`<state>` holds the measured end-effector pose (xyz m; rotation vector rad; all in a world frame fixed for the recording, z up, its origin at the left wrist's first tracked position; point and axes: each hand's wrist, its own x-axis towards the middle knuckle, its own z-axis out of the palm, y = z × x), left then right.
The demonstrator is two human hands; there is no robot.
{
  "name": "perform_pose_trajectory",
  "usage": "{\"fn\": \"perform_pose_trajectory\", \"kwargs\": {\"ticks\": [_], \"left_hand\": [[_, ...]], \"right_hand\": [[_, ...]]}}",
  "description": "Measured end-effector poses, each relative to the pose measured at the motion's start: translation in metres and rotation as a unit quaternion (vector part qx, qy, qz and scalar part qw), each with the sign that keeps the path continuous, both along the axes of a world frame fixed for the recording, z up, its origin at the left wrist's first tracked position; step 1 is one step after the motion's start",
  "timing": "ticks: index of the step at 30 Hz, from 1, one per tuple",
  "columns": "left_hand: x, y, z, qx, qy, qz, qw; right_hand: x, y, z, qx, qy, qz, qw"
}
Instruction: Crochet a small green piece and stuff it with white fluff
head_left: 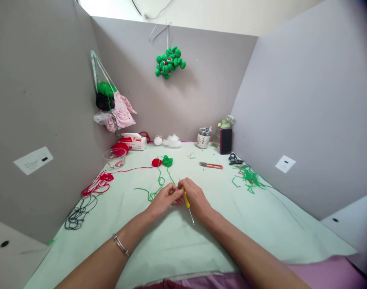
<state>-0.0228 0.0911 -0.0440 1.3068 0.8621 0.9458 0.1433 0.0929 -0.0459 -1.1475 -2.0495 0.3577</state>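
Near the middle of the table my right hand (196, 197) is closed round a crochet hook (186, 199) with a yellow handle, its bare metal end pointing down toward me. My left hand (167, 196) meets it, fingertips pinched together. Whatever sits between those fingers is too small or too covered to make out. Green yarn (161, 181) trails on the cloth beside my left hand, and a strand runs up to a small green yarn bundle (167, 161). Touching that bundle is a small red ball (156, 162) with a red strand leading left.
Thread snips (211, 165), black scissors (235, 159) and green yarn scraps (252, 178) lie to the right. Red yarn (98, 184), black cord (80, 212) and a clear bowl (115, 159) line the left. A tissue box (133, 142), white stuffing (172, 141) and a phone (226, 141) stand behind.
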Motion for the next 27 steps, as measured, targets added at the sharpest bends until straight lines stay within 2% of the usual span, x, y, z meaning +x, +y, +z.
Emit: {"fn": "perform_pose_trajectory", "kwargs": {"ticks": [7, 13, 20, 24, 27], "left_hand": [[0.002, -0.001, -0.001, -0.042, -0.037, -0.008, 0.998], [0.005, 0.001, -0.006, -0.061, -0.042, 0.009, 0.997], [-0.001, 0.003, 0.002, -0.075, -0.055, 0.044, 0.995], [-0.006, 0.005, 0.006, -0.079, -0.071, 0.041, 0.993], [-0.008, 0.008, 0.007, -0.077, -0.084, 0.047, 0.992]], "right_hand": [[-0.005, 0.002, -0.008, 0.079, -0.103, -0.033, 0.991], [-0.006, 0.002, -0.013, 0.129, -0.125, -0.037, 0.983], [-0.008, 0.001, -0.011, 0.144, -0.064, -0.014, 0.987], [-0.005, 0.000, -0.005, 0.115, 0.009, 0.033, 0.993], [0.000, 0.002, 0.000, 0.079, 0.071, 0.034, 0.994]]}}
